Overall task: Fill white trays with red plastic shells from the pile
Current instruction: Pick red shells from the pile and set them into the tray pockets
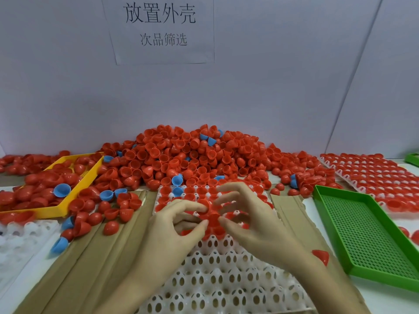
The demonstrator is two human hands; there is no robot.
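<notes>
1. Nearest the camera, the white tray (217, 279) shows bare sockets; its far rows already hold red shells, so filling runs toward the person
2. Left hand (172, 225) and right hand (247, 220) meet over the fill line, fingers curled, pinching a red shell (212, 219) to seat it
3. Behind the tray, the pile (192, 157) lies within reach

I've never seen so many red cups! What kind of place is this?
Probably a factory packing or sorting bench. A huge pile of red shells sits behind a white tray being filled by hand, a filled tray lies alongside, and a printed sign hangs above.
</notes>
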